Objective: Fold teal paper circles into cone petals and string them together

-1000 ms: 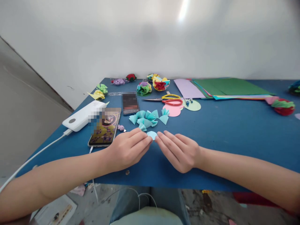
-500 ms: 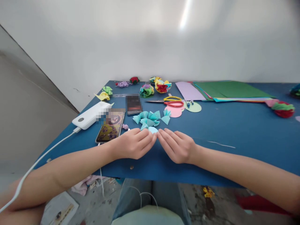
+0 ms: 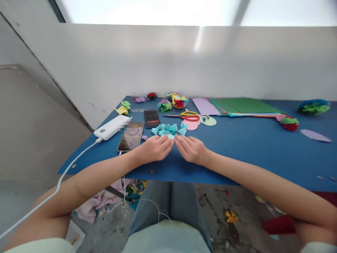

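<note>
Close to the table's front edge, my left hand [image 3: 157, 147] and my right hand [image 3: 191, 149] meet at the fingertips. Both are closed in a pinch on a small light blue paper piece [image 3: 171, 136], mostly covered by my fingers. Just beyond them lies a cluster of folded turquoise paper petals [image 3: 168, 128], with another turquoise petal piece [image 3: 182, 129] at its right. Behind these are scissors [image 3: 190, 116] with yellow and red handles, resting partly over pink paper circles [image 3: 191, 125]. A pale green paper circle [image 3: 209, 121] lies to their right.
On the blue table [image 3: 237, 151], a white power bank [image 3: 112, 127] with a cable, a phone [image 3: 131, 137] and a dark phone [image 3: 152, 119] lie left. Paper flowers [image 3: 180, 102] line the back. Coloured sheets [image 3: 244, 106] are stacked at the right rear.
The camera view has shifted, showing more of the window above and the floor below. My hands keep their pinch on the light blue paper piece.
</note>
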Motion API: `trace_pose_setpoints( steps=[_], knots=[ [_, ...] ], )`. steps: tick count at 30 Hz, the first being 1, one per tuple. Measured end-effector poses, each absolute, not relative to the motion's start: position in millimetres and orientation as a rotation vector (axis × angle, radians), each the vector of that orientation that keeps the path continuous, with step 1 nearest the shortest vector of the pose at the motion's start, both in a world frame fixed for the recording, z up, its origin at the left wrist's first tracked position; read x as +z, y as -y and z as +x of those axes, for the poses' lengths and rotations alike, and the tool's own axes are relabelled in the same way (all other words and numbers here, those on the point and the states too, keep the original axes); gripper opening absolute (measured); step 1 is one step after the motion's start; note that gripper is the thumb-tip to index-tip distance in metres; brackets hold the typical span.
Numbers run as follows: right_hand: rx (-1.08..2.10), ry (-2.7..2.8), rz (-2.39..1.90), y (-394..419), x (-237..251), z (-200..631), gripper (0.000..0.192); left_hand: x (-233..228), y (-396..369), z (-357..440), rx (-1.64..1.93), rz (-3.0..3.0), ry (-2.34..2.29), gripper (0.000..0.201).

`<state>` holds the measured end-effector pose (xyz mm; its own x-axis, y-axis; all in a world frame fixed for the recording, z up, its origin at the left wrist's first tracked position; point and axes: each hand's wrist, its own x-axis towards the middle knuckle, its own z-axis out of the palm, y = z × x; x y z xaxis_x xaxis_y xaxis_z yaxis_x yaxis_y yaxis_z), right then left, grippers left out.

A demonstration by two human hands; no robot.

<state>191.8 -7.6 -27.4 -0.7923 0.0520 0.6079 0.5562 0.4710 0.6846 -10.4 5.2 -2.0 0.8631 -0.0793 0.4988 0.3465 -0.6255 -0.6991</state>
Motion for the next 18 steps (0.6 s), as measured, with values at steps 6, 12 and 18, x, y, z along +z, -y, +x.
trace_pose_setpoints(
  steps=[6,12,18],
  knots=[
    [-1.31,2.209,-0.588,2,-29,186,0.02,-2,-5,-7,-0.604,-2.123,0.267,0.013],
    [-1.22,2.309,-0.735,1,-30,181,0.028,-7,-13,-7,-0.594,-2.181,0.329,0.018],
    [-1.145,2.335,-0.804,0,-30,180,0.031,-10,-13,-6,-0.538,-2.18,0.309,0.021]
  ],
)
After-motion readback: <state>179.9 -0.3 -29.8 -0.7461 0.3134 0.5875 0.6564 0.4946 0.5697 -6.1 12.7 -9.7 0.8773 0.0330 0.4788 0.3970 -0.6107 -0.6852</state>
